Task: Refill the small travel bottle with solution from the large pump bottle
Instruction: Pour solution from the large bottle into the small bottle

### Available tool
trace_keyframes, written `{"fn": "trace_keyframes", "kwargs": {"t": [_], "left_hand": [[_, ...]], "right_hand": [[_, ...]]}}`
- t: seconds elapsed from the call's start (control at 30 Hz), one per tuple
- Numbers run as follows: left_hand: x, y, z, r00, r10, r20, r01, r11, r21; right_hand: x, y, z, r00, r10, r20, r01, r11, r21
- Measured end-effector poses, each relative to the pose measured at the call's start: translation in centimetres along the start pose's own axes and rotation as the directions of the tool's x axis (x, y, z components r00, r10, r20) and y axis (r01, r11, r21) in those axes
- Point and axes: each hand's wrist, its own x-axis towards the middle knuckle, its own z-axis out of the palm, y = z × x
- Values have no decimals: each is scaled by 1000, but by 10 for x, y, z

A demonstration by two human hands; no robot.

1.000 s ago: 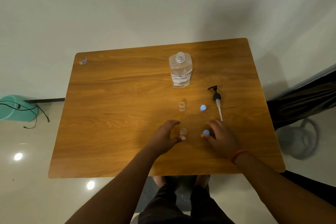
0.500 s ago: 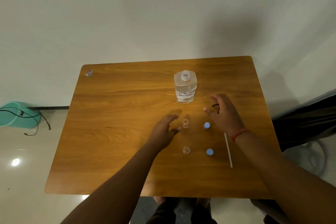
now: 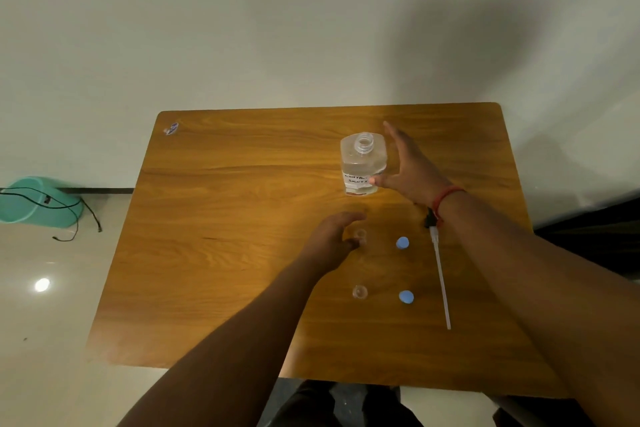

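- Right hand (image 3: 412, 170) has travelled up-frame from beside the blue caps to the large bottle (image 3: 363, 163) — fingers straight and spread, thumb tip at the label, nothing gripped yet.
- Left hand (image 3: 334, 239) stays near frame centre, fingers curled round the upper small travel bottle (image 3: 361, 236); whether it actually pinches the bottle cannot be told.
- Large bottle: clear, uncapped, handwritten label, upright at upper centre of the wooden table (image 3: 225, 218).
- Pump head with tube (image 3: 439, 263) lies right of centre — two blue caps (image 3: 402, 243) and a second small bottle (image 3: 360, 292) sit lower.
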Motion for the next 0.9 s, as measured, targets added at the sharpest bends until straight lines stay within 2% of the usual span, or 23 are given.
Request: {"fn": "trace_keyframes", "kwargs": {"t": [0.2, 0.57, 0.9], "left_hand": [[3, -3, 1, 996, -78, 35, 79, 997, -22], [0, -4, 5, 998, -51, 27, 53, 996, -72], [-3, -6, -3, 1000, -21, -23, 19, 995, -97]], "right_hand": [[14, 5, 1, 998, -52, 34, 50, 998, 42], [19, 9, 2, 993, -61, 99, 38, 975, 217], [7, 10, -1, 998, -52, 17, 46, 960, 275]]}}
